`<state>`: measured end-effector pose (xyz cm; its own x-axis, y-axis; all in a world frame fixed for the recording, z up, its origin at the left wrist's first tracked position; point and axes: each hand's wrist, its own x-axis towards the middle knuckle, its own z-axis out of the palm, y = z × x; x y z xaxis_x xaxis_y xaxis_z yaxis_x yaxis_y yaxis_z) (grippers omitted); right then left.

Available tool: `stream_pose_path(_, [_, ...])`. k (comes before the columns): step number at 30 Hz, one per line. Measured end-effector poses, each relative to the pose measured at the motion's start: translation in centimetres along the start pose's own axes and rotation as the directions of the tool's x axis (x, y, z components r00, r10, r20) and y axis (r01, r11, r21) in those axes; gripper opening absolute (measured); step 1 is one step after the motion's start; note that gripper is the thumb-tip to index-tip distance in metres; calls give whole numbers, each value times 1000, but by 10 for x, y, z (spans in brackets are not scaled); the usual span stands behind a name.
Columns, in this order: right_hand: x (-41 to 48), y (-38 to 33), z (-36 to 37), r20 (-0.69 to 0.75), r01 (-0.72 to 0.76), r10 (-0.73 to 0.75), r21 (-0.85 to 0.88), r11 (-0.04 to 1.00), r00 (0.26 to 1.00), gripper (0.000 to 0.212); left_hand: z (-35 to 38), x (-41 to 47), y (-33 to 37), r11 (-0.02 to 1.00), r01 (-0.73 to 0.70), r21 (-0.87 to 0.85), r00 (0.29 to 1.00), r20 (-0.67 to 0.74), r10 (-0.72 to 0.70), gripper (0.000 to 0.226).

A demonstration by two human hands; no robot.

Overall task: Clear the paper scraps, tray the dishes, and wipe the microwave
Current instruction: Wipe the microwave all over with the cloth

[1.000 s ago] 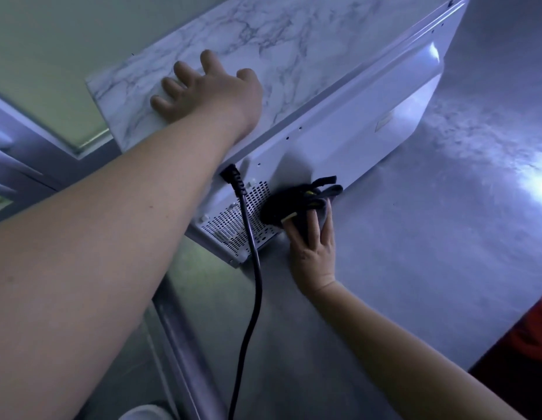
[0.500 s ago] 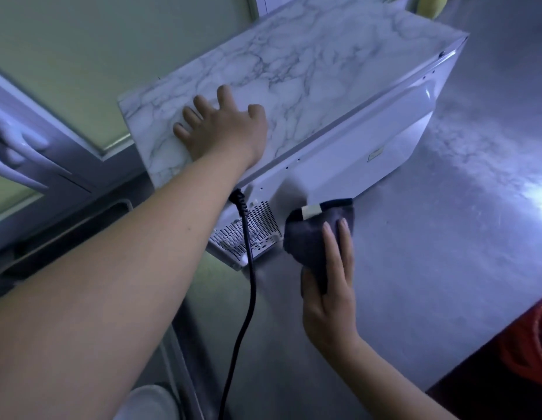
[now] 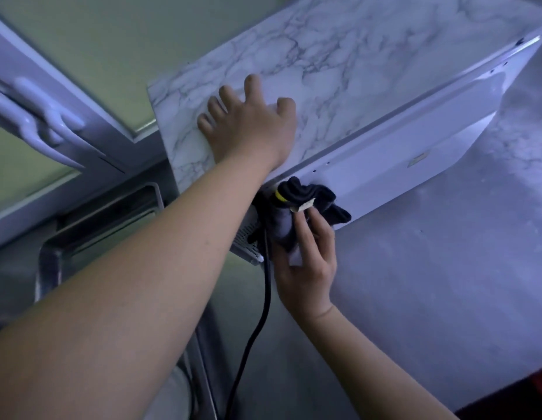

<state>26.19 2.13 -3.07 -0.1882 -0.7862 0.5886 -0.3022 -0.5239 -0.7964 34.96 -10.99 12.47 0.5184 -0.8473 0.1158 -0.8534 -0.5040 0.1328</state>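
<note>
A person leans over a microwave (image 3: 384, 153) seen from behind and above. Its top carries a white marble-pattern sheet (image 3: 339, 65) whose near-left corner juts past the casing. The left hand (image 3: 248, 125) lies flat on that sheet close to the corner, fingers spread and palm down, the forearm reaching in from the lower left.

The right hand (image 3: 306, 262) comes up from below and grips a bunched dark cloth (image 3: 297, 207), fingers curled around it and pressing it against the white back panel near the left end. A pale tag shows on the cloth. Just left of the cloth, a black power cord (image 3: 263, 298) drops from the panel, passing a vented grille, and runs down toward the bottom edge.

The microwave sits on a grey countertop (image 3: 430, 283), which lies bare to the right of the cloth. To the left stands a window frame (image 3: 91, 128) with a white handle (image 3: 36, 122).
</note>
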Motion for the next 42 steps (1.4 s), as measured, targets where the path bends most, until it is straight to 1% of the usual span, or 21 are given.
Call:
stream_pose_path(3, [-21,14,6,58,-29,27,24,999,998,52,0,-1,0,1000,-3,-3,1000,-4,3,53])
stream_pose_path(5, [-39,26,2,157,-129,123,29,991,980,47,0,-1,0,1000,-3,-13,1000,-14,3,52])
stream_pose_path(7, [-53,36,-5,276,-260,259,-35,965,925,44,0,0,0,1000,0,-24,1000,-21,0,52])
stream_pose_path(10, [-61,39,-15,437,-413,430,-140,900,790,45,-1,-1,1,999,5,-36,1000,-20,-6,52])
stream_pose_path(12, [-59,34,-22,498,-468,475,-149,871,725,50,-2,-1,1,999,8,-41,1000,-18,-8,52])
stream_pose_path(13, [-56,29,-28,510,-482,475,-129,866,717,52,-2,-2,1,999,9,-42,1000,-17,-10,52])
stream_pose_path(14, [-53,24,-35,509,-490,461,-86,867,727,54,-3,-1,1,999,10,-43,1000,-17,-11,53])
stream_pose_path(16, [-46,9,-52,465,-490,413,53,870,784,53,-3,-2,1,999,10,-44,1000,-13,-11,53])
stream_pose_path(18, [-34,-3,-63,362,-415,330,188,890,872,52,-2,-2,0,999,2,-41,1000,-11,-2,53])
stream_pose_path(20, [-16,-9,-57,269,-331,264,249,910,926,55,-1,-1,0,999,-3,-41,1000,-16,3,52])
stream_pose_path(23, [4,-18,-23,219,-327,268,305,894,938,61,-1,1,0,999,11,-47,1000,-20,-12,52])
stream_pose_path(27, [-10,-30,8,148,-239,202,307,921,968,68,0,0,0,999,6,-42,1000,-27,-7,52])
stream_pose_path(30, [-22,-24,17,121,-182,152,296,938,981,58,2,1,-1,999,-2,-49,999,-39,0,52])
stream_pose_path(33, [-41,-16,21,196,-169,121,254,952,973,49,2,2,-1,999,8,-46,999,-37,-10,51])
stream_pose_path(35, [-59,-10,22,346,-114,47,177,978,937,47,2,2,0,999,15,-41,999,-30,-17,51])
stream_pose_path(36, [-67,-7,23,455,-69,4,126,990,890,46,2,1,0,999,15,-42,999,-32,-16,50])
stream_pose_path(37, [-73,-5,24,561,-38,-7,69,997,828,46,2,1,0,999,13,-45,999,-36,-15,50])
stream_pose_path(38, [-76,-3,25,640,-50,37,2,999,767,46,1,1,0,999,13,-50,999,-38,-15,49])
stream_pose_path(39, [-77,-3,24,681,-107,120,-62,992,722,46,1,1,0,998,16,-57,999,-36,-18,48])
stream_pose_path(40, [-79,-3,21,695,-174,195,-101,980,692,46,1,1,-1,998,19,-61,999,-34,-21,48])
stream_pose_path(42, [-80,-4,9,706,-278,257,-87,956,660,48,2,1,-1,998,17,-53,999,-39,-19,48])
